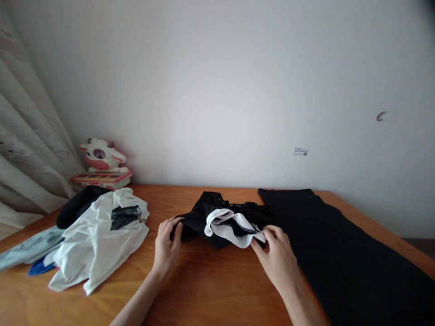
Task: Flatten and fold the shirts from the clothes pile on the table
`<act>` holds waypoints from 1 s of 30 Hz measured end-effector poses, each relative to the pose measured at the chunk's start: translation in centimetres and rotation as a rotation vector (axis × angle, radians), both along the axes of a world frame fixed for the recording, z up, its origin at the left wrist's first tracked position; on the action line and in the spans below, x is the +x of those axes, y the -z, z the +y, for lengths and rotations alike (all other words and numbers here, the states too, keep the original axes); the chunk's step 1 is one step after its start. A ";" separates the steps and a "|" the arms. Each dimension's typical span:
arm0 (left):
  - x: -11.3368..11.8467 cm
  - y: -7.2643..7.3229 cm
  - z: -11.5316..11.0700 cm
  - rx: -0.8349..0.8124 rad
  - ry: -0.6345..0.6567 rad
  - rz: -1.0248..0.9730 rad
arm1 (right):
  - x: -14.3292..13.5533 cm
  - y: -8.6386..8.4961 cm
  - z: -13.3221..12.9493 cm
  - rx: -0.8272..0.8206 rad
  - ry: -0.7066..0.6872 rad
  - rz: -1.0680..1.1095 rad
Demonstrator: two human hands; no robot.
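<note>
A crumpled black garment (200,213) with a white band (234,235) lies on the table in front of me; its exact kind I cannot tell. My left hand (167,242) pinches the black cloth at its left side. The fingers of my right hand (277,251) are closed on the right end of the white band, which curls open in a loop toward me. Folds hide part of the black cloth behind the band.
Black cloth (326,240) lies spread along the right of the wooden table (210,290). At the left is a heap of clothes with a white garment (98,240) on top. Behind it stands a cow-shaped toy keyboard (102,176), beside a curtain (30,131).
</note>
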State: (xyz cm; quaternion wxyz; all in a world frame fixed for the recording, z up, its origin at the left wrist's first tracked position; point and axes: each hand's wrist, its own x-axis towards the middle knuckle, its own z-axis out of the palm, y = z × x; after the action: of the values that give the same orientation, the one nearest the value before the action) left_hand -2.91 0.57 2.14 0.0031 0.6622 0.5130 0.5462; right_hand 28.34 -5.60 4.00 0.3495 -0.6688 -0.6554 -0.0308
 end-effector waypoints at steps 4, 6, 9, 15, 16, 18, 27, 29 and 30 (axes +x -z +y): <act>-0.9 -0.4 -0.7 -0.007 0.057 0.105 | 0.6 -1.7 -0.6 -0.022 -0.169 0.159; -0.7 -0.3 -1.2 -0.042 0.136 0.167 | 0.7 -2.3 -1.2 -0.218 -0.307 0.192; 0.3 0.0 -1.8 -0.140 0.232 0.280 | 0.5 -3.0 -2.0 -0.428 -0.361 0.195; 2.2 -0.2 -2.2 -0.301 0.347 0.441 | -0.4 -3.8 -2.4 -0.371 -0.379 0.255; 2.3 -0.3 -2.1 -0.325 0.352 0.442 | -0.4 -3.9 -2.4 -0.318 -0.378 0.270; 2.4 -0.7 -2.0 -0.371 0.371 0.415 | -0.4 -4.1 -2.3 -0.179 -0.357 0.291; 1.5 -1.2 -1.4 -0.073 0.192 -0.202 | 1.1 -5.4 -3.0 -0.030 -0.288 0.362; 1.2 -1.1 -1.3 -0.025 0.158 -0.352 | 1.7 -5.3 -3.1 -0.189 -0.313 0.384; 1.1 -1.0 -1.3 -0.029 0.161 -0.406 | 2.0 -5.1 -3.1 -0.274 -0.316 0.378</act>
State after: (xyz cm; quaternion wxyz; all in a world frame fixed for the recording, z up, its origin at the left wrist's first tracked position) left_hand -1.84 -0.72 3.17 0.1595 0.5773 0.4548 0.6591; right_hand 30.33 -8.73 9.11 0.3723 -0.5933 -0.6727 0.2385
